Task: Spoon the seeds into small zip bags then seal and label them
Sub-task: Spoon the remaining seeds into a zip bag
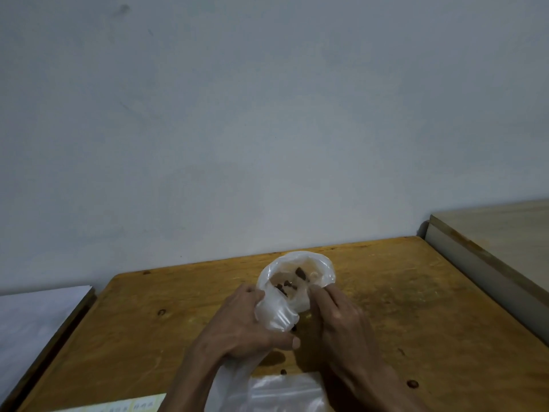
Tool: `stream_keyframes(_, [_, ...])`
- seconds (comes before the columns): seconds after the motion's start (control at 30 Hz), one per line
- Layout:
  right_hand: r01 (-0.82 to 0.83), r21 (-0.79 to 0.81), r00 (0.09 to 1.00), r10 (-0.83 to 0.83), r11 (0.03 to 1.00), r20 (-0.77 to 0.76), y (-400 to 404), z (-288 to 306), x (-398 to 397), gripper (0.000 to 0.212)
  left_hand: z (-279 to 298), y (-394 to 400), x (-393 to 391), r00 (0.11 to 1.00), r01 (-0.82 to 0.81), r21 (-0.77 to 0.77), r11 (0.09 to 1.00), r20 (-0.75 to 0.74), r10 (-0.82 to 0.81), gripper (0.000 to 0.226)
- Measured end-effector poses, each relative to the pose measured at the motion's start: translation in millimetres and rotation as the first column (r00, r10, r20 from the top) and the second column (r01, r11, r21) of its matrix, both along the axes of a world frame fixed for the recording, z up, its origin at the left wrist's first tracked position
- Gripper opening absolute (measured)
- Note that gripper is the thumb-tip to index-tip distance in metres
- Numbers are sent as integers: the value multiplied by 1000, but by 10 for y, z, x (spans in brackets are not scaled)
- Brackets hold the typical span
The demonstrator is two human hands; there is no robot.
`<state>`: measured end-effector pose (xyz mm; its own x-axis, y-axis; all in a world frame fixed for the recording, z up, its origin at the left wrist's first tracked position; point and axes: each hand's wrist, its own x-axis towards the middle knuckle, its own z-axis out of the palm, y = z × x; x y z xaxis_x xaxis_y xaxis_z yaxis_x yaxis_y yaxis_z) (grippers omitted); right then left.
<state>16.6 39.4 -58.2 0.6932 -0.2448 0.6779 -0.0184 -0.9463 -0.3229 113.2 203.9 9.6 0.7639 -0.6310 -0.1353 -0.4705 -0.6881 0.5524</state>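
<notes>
- Left hand (pixel 237 319) has its grip closed round the gathered near-left side of a clear plastic bag (pixel 297 281).
- Right hand (pixel 338 316) pinches the bag's near-right rim.
- The bag sits mid-bench (pixel 416 307), mouth open, dark seeds (pixel 300 273) inside.
- Flat zip bags (pixel 282 394) lie at the near edge.
- A label sheet (pixel 130 407) lies near left.

No text can be read here. A pale yellow sheet (pixel 130 407) at the near edge of the table (pixel 416 292) carries a row of small dark marks (printed characters, by the look of them), but they are too blurred and too small to make out. No brand, number or sign shows.
</notes>
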Motion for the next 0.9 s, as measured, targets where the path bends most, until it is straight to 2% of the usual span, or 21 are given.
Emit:
stream_keyframes(0.07, [22, 50, 1000, -22, 999, -6, -16, 37, -14, 13, -9, 4, 2, 1000, -7, -19, 1000, -16, 7, 110])
stream_keyframes(0.17, [-4, 97, 1000, 2, 995, 24, 5, 68, -3, 27, -28, 9, 21, 999, -17, -50, 999, -48, 14, 113])
stream_keyframes(0.27, [-29, 130, 996, 18, 991, 89, -1, 103, -7, 22, -53, 11, 38, 996, -53, -93, 994, -74, 46, 115])
stream_keyframes(0.37, [-42, 167, 996, 29, 985, 79, -43, 105, 11, 25, -80, 8, 47, 998, -43, -79, 996, -46, 40, 113])
stream_keyframes(0.5, [-96, 166, 992, 81, 981, 94, -37, 58, -6, 26, -100, 16, 51, 998, -48, -95, 994, -34, 45, 114])
stream_keyframes(0.63, [-56, 142, 995, 43, 988, 95, -71, 53, -35, 29, -116, 20, 52, 999, -39, -85, 996, -23, 37, 115])
stream_keyframes(0.77, [-93, 92, 994, 87, 991, 67, -22, 95, -15, 20, -127, 30, 70, 999, -40, -90, 995, -13, 39, 116])
stream_keyframes(0.9, [-71, 130, 994, 59, 989, 97, 40, 130, -37, 25, -148, 39, 81, 999, -47, -99, 994, -24, 45, 119])
